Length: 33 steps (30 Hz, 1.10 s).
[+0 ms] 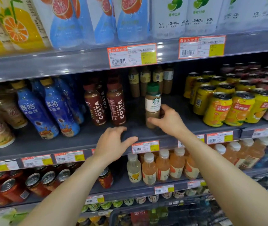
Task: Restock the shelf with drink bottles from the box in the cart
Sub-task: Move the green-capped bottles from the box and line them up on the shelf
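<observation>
On shelf point(146, 131) | right grip point(167, 119) clamps coffee bottle point(153, 105) | Costa bottles point(116, 103) leftward | left grip point(113, 142) spread

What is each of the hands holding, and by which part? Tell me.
Right hand grips the green-capped coffee bottle by its lower body. Left hand holds nothing, fingers spread.

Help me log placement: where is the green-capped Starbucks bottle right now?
The green-capped Starbucks bottle stands mid-frame on the middle shelf, held by the right hand, right of the Costa bottles.
</observation>
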Each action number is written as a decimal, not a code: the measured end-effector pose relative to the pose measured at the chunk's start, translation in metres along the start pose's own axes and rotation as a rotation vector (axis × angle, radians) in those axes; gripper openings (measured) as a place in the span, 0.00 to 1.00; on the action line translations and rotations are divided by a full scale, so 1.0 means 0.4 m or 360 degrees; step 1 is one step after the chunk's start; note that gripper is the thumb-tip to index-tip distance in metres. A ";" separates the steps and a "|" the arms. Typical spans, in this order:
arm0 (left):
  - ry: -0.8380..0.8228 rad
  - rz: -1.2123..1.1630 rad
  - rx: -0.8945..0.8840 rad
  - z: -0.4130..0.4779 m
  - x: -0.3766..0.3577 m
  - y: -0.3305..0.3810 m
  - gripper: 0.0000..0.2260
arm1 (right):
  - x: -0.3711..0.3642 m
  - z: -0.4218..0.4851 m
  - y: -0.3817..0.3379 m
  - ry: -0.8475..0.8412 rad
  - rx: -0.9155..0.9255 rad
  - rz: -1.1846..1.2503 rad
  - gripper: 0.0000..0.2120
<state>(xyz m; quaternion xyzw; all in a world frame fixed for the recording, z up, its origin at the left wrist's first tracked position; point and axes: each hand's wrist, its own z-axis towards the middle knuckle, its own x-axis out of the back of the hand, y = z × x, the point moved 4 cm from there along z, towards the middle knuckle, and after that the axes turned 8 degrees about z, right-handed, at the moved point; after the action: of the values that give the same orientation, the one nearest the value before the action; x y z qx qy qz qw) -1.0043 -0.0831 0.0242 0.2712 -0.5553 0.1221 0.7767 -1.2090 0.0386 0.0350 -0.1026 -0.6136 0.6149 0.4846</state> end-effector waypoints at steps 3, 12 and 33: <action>0.0095 0.0277 -0.0072 -0.007 -0.020 0.000 0.32 | 0.042 0.069 0.047 0.0084 -0.0088 0.0004 0.26; 0.0362 0.0458 -0.0142 -0.010 -0.036 0.000 0.32 | 0.088 0.254 0.128 0.0320 -0.0179 -0.0012 0.22; 0.0343 0.0460 -0.0108 -0.017 -0.032 0.006 0.28 | 0.099 0.391 0.164 0.0465 -0.0317 -0.0107 0.25</action>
<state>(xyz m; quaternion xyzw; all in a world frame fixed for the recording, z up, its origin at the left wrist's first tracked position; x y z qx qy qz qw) -1.0048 -0.0758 0.0113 0.1477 -0.5058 0.2420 0.8148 -1.3726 -0.0207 0.0330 -0.2178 -0.5977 0.5131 0.5762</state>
